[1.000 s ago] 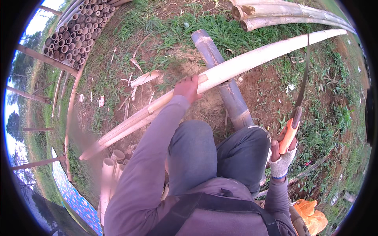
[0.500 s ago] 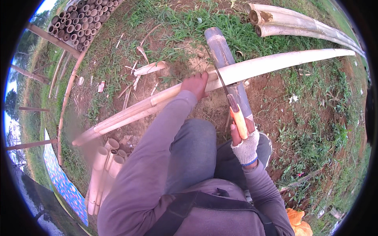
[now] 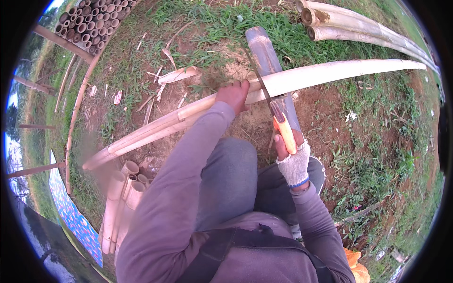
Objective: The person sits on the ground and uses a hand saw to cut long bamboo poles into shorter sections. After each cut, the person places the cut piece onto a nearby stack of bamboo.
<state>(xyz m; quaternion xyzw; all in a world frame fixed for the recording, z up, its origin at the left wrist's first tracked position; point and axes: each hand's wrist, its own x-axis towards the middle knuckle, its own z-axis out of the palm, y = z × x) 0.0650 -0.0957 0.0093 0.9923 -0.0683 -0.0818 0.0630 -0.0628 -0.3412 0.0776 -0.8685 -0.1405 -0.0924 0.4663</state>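
A long pale bamboo pole runs across in front of me, resting on a thick greyish bamboo log that lies on the ground. My bare left hand is wrapped round the pole just left of the log. In my right hand, which wears a white knitted glove with bare fingertips, is the orange handle of a handsaw. The saw's thin dark blade lies across the pole, right beside my left hand. Whether its teeth have entered the bamboo I cannot make out.
Short cut bamboo pieces stand bundled at my left. Long bamboo poles lie at the far right. A stack of bamboo tubes sits behind a pole fence at the far left. Split scraps litter the soil, and orange cloth-like material lies near my right elbow.
The saw and my right hand have moved slightly away from me along the cut. My left hand stays on the pole. The whole view has shifted a little.
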